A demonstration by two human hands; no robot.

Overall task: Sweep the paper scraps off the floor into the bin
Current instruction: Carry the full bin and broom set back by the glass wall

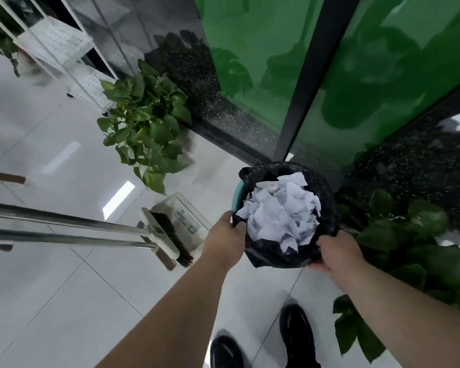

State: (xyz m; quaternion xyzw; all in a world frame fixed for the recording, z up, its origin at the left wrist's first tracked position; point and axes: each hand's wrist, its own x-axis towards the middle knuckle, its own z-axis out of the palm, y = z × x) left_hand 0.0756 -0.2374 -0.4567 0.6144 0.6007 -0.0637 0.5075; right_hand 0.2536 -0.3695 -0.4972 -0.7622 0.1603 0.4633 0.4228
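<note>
A round bin (327,192) lined with a black bag stands on the tiled floor in front of me. White paper scraps (282,211) fill it in a heap. My left hand (225,237) grips the bag's rim on the bin's left side. My right hand (339,252) grips the rim at the near right. A broom (168,235) with dark bristles and a dustpan (186,213) with metal handles lie to the left of the bin. No scraps show on the visible floor.
A leafy potted plant (146,128) stands behind the dustpan, and another plant (414,240) crowds the bin's right side. Green glass panels with a black post (308,83) rise behind. A white perforated shelf (61,41) is at the far left. My black shoes (295,333) are below.
</note>
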